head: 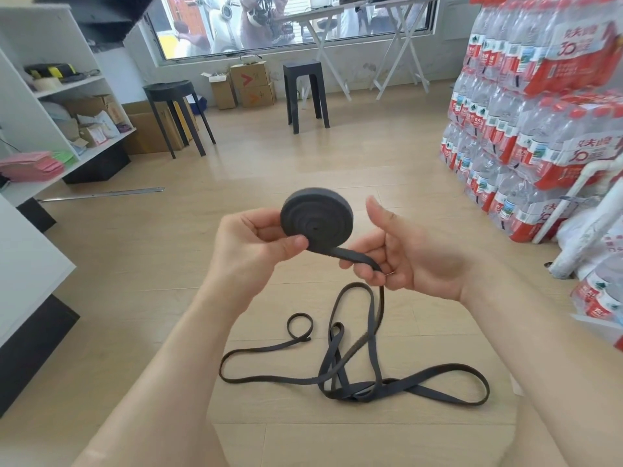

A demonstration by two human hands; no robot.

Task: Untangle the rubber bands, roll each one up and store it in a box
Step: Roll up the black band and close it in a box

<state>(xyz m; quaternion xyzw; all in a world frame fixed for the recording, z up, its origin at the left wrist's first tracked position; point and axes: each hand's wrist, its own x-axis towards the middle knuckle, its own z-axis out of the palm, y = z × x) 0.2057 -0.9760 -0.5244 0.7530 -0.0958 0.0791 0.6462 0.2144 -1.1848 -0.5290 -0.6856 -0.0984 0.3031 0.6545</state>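
Note:
My left hand (251,242) pinches a flat spiral roll of dark grey rubber band (317,221) between thumb and fingers, held up at mid-frame. A strip leaves the roll's lower edge and runs through the curled fingers of my right hand (404,256), whose thumb points up. From there the band hangs down to a loose tangle of dark loops (354,365) lying on a round pale surface (438,433) below my arms. No storage box for the bands can be picked out.
Two black stools (178,112) (305,92) and cardboard boxes (251,82) stand at the back under a window. White shelves (50,106) line the left. Stacked packs of bottled water (539,112) fill the right. A metal strip (101,194) lies on the wooden floor.

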